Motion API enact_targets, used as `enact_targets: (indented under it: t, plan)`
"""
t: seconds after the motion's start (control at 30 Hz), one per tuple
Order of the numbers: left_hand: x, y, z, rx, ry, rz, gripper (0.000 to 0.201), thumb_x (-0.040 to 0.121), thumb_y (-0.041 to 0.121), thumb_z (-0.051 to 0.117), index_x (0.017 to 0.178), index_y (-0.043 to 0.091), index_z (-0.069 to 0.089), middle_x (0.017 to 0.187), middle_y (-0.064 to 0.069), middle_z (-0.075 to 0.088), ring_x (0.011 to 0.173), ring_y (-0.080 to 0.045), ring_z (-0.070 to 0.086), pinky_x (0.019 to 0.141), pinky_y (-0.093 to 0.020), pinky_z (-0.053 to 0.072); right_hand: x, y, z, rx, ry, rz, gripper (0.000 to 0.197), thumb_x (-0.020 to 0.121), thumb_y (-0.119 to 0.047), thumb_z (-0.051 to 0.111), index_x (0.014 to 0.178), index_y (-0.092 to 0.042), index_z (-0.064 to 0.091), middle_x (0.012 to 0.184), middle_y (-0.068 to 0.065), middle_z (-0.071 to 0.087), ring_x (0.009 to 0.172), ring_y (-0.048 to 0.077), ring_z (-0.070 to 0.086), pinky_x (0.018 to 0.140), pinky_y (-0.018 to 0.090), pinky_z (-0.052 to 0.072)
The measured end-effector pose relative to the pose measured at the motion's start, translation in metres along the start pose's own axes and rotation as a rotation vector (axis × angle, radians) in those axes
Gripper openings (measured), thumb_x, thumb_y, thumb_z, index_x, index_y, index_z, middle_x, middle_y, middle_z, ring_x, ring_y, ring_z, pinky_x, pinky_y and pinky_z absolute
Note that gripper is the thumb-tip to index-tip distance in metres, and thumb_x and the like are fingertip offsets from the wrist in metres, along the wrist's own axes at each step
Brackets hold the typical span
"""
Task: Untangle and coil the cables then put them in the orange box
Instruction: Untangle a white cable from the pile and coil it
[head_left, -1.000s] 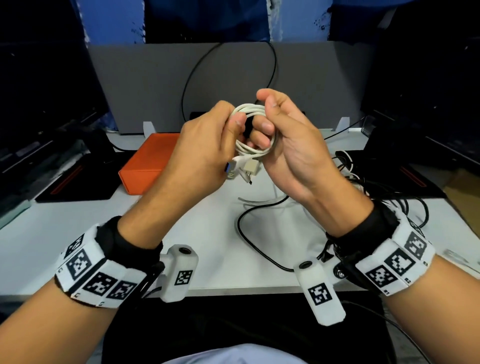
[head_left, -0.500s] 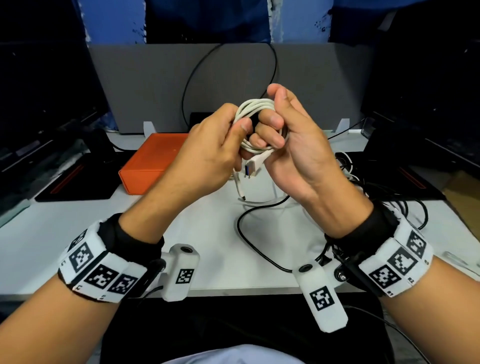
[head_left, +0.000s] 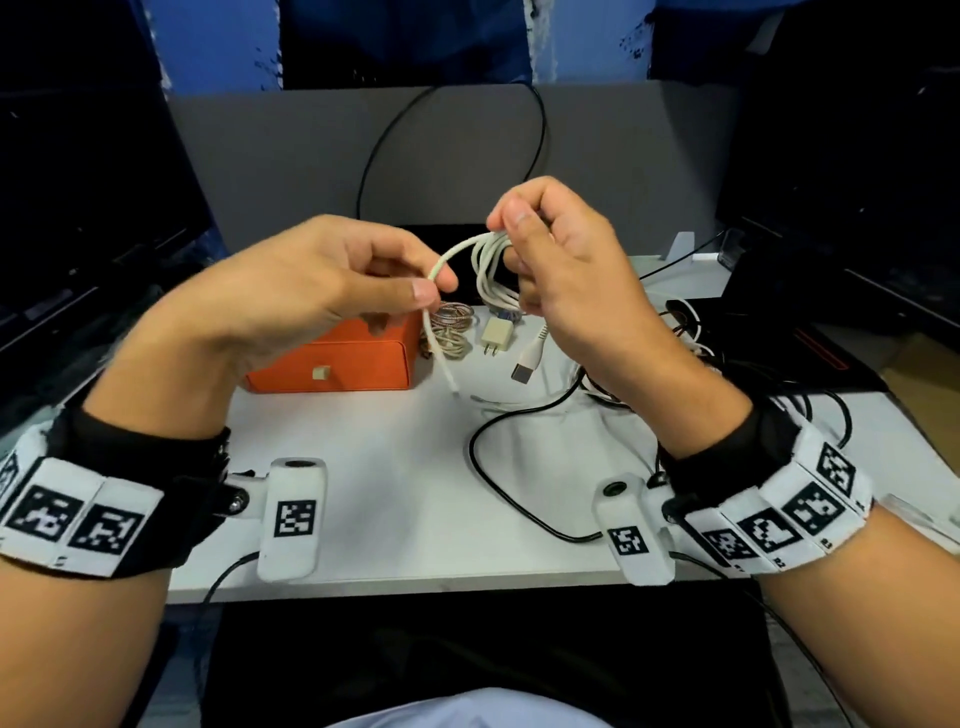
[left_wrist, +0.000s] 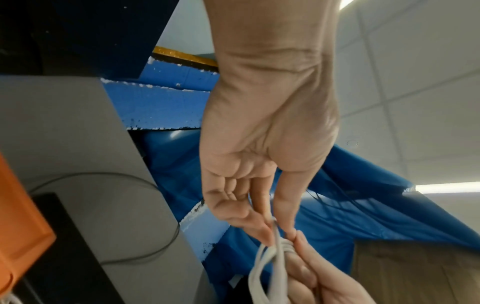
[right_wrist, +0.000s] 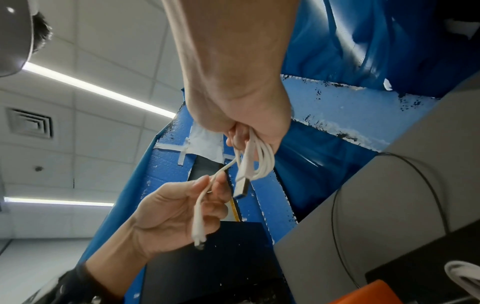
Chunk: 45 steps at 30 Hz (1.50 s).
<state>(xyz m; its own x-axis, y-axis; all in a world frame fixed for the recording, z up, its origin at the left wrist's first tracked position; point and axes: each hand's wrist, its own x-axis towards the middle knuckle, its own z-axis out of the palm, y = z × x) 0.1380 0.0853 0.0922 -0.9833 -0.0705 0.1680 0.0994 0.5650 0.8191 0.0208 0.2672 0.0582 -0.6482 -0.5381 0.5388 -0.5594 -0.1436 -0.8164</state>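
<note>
My right hand (head_left: 566, 270) grips the coiled white cable (head_left: 491, 270); my left hand (head_left: 322, 291) pinches its loose end beside it.

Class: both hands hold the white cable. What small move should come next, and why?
Probably wrap the loose tail round the coil. The right hand grips the white cable loops; the left hand pinches the free end, which hangs unwound above the table.

One orange box (head_left: 332, 358), one white wall plug (head_left: 494, 333), two hands, one coiled white cable (head_left: 491, 270), one coiled braided cable (head_left: 453, 332)
</note>
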Motion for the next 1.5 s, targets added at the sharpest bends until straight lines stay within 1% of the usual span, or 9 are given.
enact_targets:
  t: [0.13,0.23,0.53,0.77,1.0,1.17,1.23,1.37,1.5]
  plan:
    - [0.000,0.005,0.007,-0.094,0.036,0.083,0.017,0.087,0.013,0.068,0.102,0.005,0.069,0.074,-0.003,0.064,0.064,-0.015,0.058,0.062,-0.023,0.051,-0.001,0.001,0.003,0.178,-0.060,0.117,0.025,0.111,-0.024,0.042,0.093,-0.020,0.057,0.059,-0.018,0.043,0.050,0.006,0.028,0.053,0.025,0.028]
    - [0.002,0.009,0.013,-0.185,0.170,0.193,0.008,0.091,0.010,0.066,0.099,0.008,0.065,0.072,0.000,0.069,0.067,-0.015,0.069,0.067,-0.023,0.057,-0.002,-0.002,0.008,0.291,-0.113,0.158,0.024,0.112,-0.022,0.039,0.094,-0.017,0.054,0.063,-0.010,0.037,0.052,0.009,0.022,0.055,0.029,0.023]
    - [0.000,0.018,0.037,-0.026,0.412,0.442,0.011,0.098,0.009,0.067,0.100,0.018,0.063,0.088,-0.004,0.070,0.083,-0.023,0.077,0.079,-0.038,0.062,-0.004,-0.015,0.002,0.314,-0.106,0.067,0.023,0.112,-0.022,0.039,0.095,-0.018,0.054,0.064,-0.008,0.036,0.052,0.009,0.025,0.053,0.026,0.026]
    - [-0.003,0.024,0.050,-0.130,0.496,0.481,0.009,0.099,0.007,0.065,0.099,0.014,0.061,0.093,-0.005,0.070,0.084,-0.024,0.077,0.075,-0.032,0.062,-0.006,-0.024,-0.001,0.207,-0.056,-0.063,0.020,0.112,-0.019,0.040,0.099,-0.013,0.054,0.063,-0.015,0.040,0.053,0.004,0.031,0.050,0.023,0.029]
    - [-0.011,0.035,0.050,-0.239,0.498,0.509,0.016,0.100,0.002,0.060,0.094,0.017,0.057,0.087,0.001,0.068,0.085,-0.027,0.078,0.074,-0.032,0.062,-0.008,-0.032,-0.001,0.010,-0.049,-0.270,0.016,0.110,-0.013,0.042,0.099,-0.012,0.053,0.076,-0.017,0.049,0.062,-0.003,0.049,0.058,0.011,0.039]
    - [-0.005,0.025,0.043,-0.102,0.348,0.378,0.014,0.096,0.004,0.066,0.092,0.016,0.060,0.081,-0.004,0.072,0.081,-0.026,0.077,0.075,-0.039,0.064,-0.004,-0.029,-0.004,0.364,-0.082,-0.022,0.021,0.112,-0.019,0.038,0.098,-0.013,0.051,0.062,-0.009,0.037,0.049,0.007,0.028,0.053,0.027,0.025]
    - [0.000,0.015,0.041,0.152,0.387,0.342,0.010,0.092,0.016,0.072,0.089,0.021,0.064,0.080,-0.003,0.070,0.072,-0.021,0.070,0.072,-0.045,0.060,-0.002,-0.027,-0.006,0.540,-0.092,0.097,0.021,0.113,-0.020,0.037,0.098,-0.014,0.050,0.061,-0.007,0.036,0.047,0.007,0.025,0.052,0.025,0.029]
    - [0.008,0.003,0.049,0.341,0.558,0.344,0.020,0.088,0.026,0.075,0.099,0.021,0.059,0.087,0.003,0.060,0.065,-0.012,0.049,0.060,-0.031,0.045,0.000,-0.021,-0.004,0.741,-0.116,0.235,0.020,0.112,-0.018,0.037,0.098,-0.013,0.050,0.061,-0.005,0.033,0.046,0.006,0.024,0.050,0.023,0.031]
    - [0.016,-0.004,0.054,0.116,0.366,0.353,0.049,0.083,0.008,0.060,0.129,0.018,0.049,0.120,0.003,0.061,0.108,-0.009,0.063,0.095,-0.035,0.054,-0.002,-0.017,0.001,0.865,-0.229,0.314,0.021,0.112,-0.018,0.036,0.097,-0.012,0.050,0.061,-0.004,0.032,0.043,0.005,0.027,0.049,0.022,0.031]
